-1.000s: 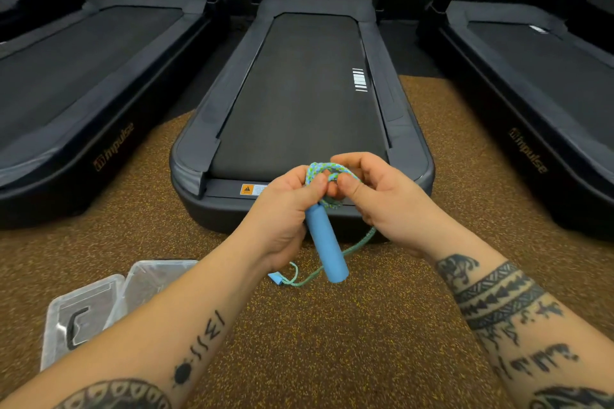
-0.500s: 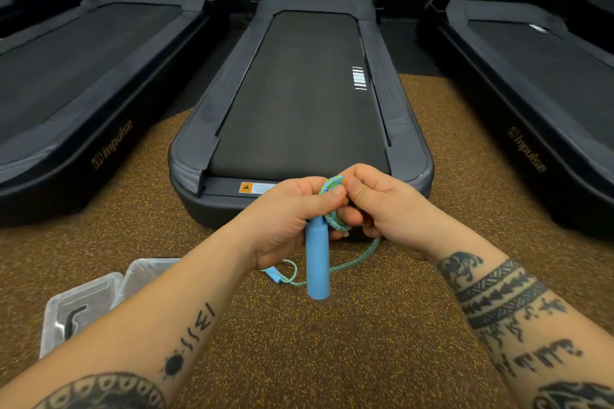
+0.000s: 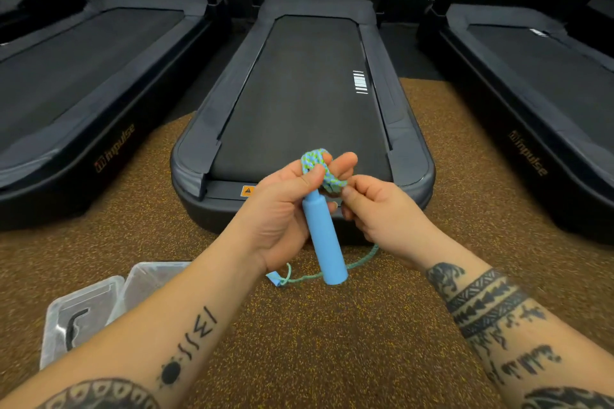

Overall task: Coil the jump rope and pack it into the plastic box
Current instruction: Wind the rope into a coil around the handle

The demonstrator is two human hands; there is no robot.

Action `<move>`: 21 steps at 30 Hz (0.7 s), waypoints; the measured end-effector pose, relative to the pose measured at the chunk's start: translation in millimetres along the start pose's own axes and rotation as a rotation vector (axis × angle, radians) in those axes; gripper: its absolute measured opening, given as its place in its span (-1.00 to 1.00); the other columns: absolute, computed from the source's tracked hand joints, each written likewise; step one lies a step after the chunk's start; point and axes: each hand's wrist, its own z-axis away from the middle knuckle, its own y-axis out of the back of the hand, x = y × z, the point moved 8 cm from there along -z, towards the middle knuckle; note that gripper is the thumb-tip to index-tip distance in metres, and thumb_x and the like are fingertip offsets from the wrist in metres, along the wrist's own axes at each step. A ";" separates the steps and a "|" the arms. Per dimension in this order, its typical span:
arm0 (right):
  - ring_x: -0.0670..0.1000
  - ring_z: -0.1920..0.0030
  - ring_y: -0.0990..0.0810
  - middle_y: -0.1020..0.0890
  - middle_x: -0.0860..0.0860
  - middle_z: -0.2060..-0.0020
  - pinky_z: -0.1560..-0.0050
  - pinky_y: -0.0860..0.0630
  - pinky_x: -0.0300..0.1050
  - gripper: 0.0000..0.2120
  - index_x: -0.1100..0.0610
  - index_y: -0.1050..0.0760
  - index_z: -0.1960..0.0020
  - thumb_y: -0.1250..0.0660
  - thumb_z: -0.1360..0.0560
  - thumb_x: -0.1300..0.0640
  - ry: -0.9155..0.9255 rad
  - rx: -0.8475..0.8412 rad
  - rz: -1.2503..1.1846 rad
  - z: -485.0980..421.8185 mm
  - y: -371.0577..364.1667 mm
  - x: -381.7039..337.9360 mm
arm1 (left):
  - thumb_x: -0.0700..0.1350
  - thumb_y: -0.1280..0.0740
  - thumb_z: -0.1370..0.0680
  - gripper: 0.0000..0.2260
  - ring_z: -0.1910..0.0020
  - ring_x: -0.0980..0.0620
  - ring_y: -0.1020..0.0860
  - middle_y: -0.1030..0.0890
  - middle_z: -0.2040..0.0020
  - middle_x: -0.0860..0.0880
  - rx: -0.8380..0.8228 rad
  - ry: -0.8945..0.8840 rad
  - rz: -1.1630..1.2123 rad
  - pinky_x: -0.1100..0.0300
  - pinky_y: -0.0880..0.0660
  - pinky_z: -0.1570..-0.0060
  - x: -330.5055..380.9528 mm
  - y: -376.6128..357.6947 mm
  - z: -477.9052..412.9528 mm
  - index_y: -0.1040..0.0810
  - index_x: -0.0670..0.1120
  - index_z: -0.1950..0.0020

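A jump rope with a light blue handle (image 3: pixel 324 239) and a braided blue-green cord (image 3: pixel 320 166) is held in front of me. My left hand (image 3: pixel 282 212) grips the top of the handle and pins several cord loops with the thumb. My right hand (image 3: pixel 385 212) pinches the cord just right of the loops. Loose cord (image 3: pixel 358 264) hangs down to the floor, where a second blue end (image 3: pixel 275 279) peeks out below my left wrist. The clear plastic box (image 3: pixel 146 279) sits on the floor at lower left, partly hidden by my left forearm.
A clear lid (image 3: pixel 83 312) with a black latch lies beside the box. Three dark treadmills stand ahead: one in the middle (image 3: pixel 299 93), one at left (image 3: pixel 83 76), one at right (image 3: pixel 531 76). The floor (image 3: pixel 332 342) is brown speckled rubber.
The handle has tilted from hanging straight down to leaning right at its lower end. My left hand has opened its palm towards me, and the loops have risen above my thumb.
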 end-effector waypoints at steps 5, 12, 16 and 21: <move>-0.06 0.46 -0.37 -0.49 -0.01 0.44 0.35 -0.32 -0.08 -0.72 0.13 -0.49 0.22 -0.21 -0.60 0.03 0.014 -0.038 0.197 0.8 -4.1 -3.1 | -0.30 -0.22 -0.62 -0.81 -0.25 0.06 -0.60 -0.66 -0.27 -0.08 0.077 -0.071 -0.237 0.22 -0.54 0.09 0.4 8.4 -4.1 -0.50 -0.12 -0.20; -0.09 0.49 -0.33 -0.43 -0.02 0.47 0.38 -0.28 -0.11 -0.72 0.04 -0.58 0.21 -0.22 -0.56 -0.05 0.012 -0.142 0.178 8.2 -9.2 -13.5 | -0.21 -0.29 -0.56 -0.78 -0.24 0.05 -0.60 -0.70 -0.16 0.06 0.166 -0.098 -0.653 -0.09 -0.39 -0.40 -1.7 32.3 -10.0 -0.59 0.01 -0.14; -0.11 0.53 -0.25 -0.36 -0.02 0.47 0.51 -0.17 -0.24 -0.75 0.11 -0.55 0.20 -0.22 -0.61 0.08 -0.041 -0.095 -0.055 8.4 0.9 -22.3 | -0.02 -0.30 -0.46 -0.74 -0.04 0.01 -0.56 -0.68 -0.08 -0.20 0.137 -0.064 -0.730 -0.11 -0.43 -0.24 -6.1 25.6 -8.8 -0.61 -0.02 -0.12; -0.16 0.53 -0.31 -0.49 -0.01 0.42 0.45 -0.27 -0.26 -0.73 0.05 -0.54 0.23 -0.23 -0.59 0.02 0.006 -0.056 -0.013 5.7 7.4 -24.1 | 0.02 -0.31 -0.44 -0.73 0.02 0.00 -0.57 -0.67 0.05 -0.13 0.057 -0.089 -0.758 -0.08 -0.45 -0.19 -10.0 14.5 -8.5 -0.61 -0.06 -0.06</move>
